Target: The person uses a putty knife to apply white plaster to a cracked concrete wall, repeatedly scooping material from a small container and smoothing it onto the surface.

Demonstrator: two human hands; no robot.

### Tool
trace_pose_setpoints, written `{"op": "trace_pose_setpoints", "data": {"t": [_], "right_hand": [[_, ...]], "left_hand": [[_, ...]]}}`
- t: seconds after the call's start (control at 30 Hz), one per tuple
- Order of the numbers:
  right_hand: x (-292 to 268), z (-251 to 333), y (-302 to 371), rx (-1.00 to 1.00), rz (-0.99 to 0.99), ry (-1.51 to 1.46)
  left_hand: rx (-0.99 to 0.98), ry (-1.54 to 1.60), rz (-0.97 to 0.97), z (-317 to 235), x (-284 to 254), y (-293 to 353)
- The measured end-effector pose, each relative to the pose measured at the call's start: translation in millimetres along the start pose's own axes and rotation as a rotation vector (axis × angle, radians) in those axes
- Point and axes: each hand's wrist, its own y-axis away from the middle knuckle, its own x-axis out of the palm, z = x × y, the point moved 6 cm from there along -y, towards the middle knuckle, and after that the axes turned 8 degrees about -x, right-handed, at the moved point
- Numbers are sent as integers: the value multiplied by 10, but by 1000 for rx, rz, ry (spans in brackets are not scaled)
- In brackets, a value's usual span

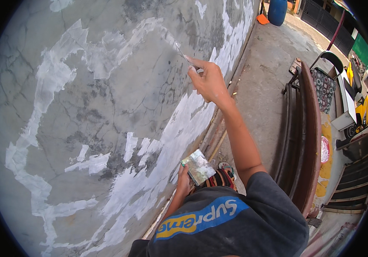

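Observation:
My right hand (210, 82) is raised to the wall, its fingers closed round a small putty knife (182, 53). The blade's tip touches the grey cracked wall (136, 81) at the end of a white putty streak (148, 26). Lower down, close to my body, my left hand (184, 180) grips a flat square board (198, 167) by its edge. White putty is smeared over the board's face. Patches and bands of white putty (149, 171) cover much of the wall's lower part and run along its cracks.
A long brown wooden bench (310, 141) stands at my right on the concrete floor (263, 81). Behind it are a chair with a patterned seat (323, 88), a white cabinet (345, 105) and a yellow motorbike (365, 112). A blue barrel (277, 12) and an orange dustpan (262, 19) stand farther off.

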Motion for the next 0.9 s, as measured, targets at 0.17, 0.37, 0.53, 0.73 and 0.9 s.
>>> {"op": "trace_pose_setpoints", "data": {"t": [0.17,0.37,0.53,0.73,0.9], "right_hand": [[273,-244,-86,-244,-215,195],[270,-207,141,-161,-18,200],[-234,-468,-96,-160,-157,88],[165,-367,-91,-367,-227,230],[311,-438,113,-362,-215,226]], "left_hand": [[-34,16,-33,-3,-120,67],[-64,22,-16,-24,-135,124],[-35,-6,35,-90,-68,72],[-68,34,-77,-76,-128,178],[-37,74,-25,124,-292,65]]}}
